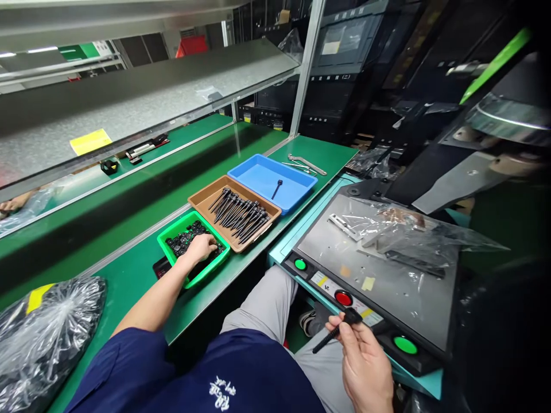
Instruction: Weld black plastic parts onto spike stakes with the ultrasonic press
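Note:
My left hand (201,248) reaches into a green tray (170,255) of small black ring-like parts, fingers curled down among them; what it grips is hidden. My right hand (364,361) is low at the front, pinching a black pin (338,330) with a thick head and a tapered stem. It hovers just in front of the machine's control strip, near the red button (343,297). A brown tray (202,199) beside the green one holds several similar black pins. Beyond it a blue tray (258,172) holds one black pin (276,188).
The trays sit on a green bench (129,275) beside a darker conveyor strip. A machine on the right has a grey plate (387,281) with plastic bags and metal pieces, plus green buttons (405,345). A bagged bundle (43,338) lies at left. Metal tools (306,164) lie beyond the blue tray.

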Demonstrator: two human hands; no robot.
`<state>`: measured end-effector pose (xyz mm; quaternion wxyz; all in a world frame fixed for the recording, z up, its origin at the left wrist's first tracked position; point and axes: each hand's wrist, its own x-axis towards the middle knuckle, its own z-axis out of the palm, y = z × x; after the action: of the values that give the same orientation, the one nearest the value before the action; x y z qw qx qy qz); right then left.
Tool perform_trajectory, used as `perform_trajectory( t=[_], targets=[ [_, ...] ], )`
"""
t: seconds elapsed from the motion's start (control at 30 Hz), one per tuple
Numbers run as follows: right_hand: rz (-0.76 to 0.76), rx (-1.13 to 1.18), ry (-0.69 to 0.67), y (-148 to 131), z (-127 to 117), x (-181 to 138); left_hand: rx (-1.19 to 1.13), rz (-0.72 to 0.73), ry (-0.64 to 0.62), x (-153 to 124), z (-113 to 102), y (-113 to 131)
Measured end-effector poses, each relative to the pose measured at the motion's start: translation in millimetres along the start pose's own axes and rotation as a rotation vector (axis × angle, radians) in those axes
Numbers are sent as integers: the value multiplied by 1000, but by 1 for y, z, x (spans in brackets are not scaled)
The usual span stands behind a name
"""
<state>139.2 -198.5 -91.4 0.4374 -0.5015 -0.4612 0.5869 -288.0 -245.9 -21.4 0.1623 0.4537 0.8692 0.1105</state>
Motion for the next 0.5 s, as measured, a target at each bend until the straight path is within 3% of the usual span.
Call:
perform_trajectory(
  t=[0.13,0.3,0.4,0.5],
  targets=[
    [29,19,21,3,2,-3,-35,-40,5,-5,-4,-9],
    [19,-3,-42,9,3,-3,-145,-161,103,-18,-18,-18],
    [16,-32,-86,8,6,0,-443,-198,150,-30,-25,-13],
    [-5,-36,-153,-2,20,2,-836,-121,131,-44,-25,10]
  ],
)
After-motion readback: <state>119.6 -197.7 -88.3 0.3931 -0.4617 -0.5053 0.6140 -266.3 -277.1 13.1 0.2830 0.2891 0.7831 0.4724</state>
